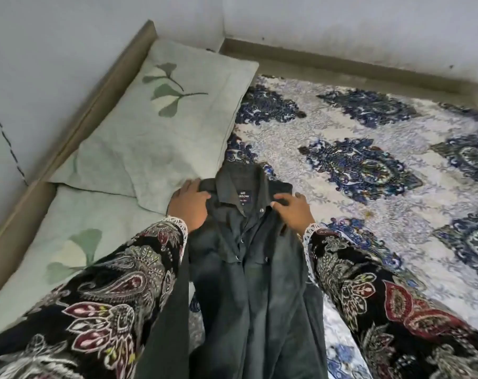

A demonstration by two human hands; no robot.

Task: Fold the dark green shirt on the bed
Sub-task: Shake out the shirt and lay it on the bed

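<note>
Left hand (190,207): fingers (187,187) closed over the shoulder of the dark green shirt (248,258), gripping cloth. Right hand (294,214): fingers (284,199) curled down, pinching the opposite shoulder beside the collar (240,184). The shirt lies front up on the bed (369,149), collar away from the person, near the pillow (155,127). Its long axis runs from the fingers back toward the body, hem out of view. Both hands sit equally near; judged step: squaring the shoulders before any fold.
</note>
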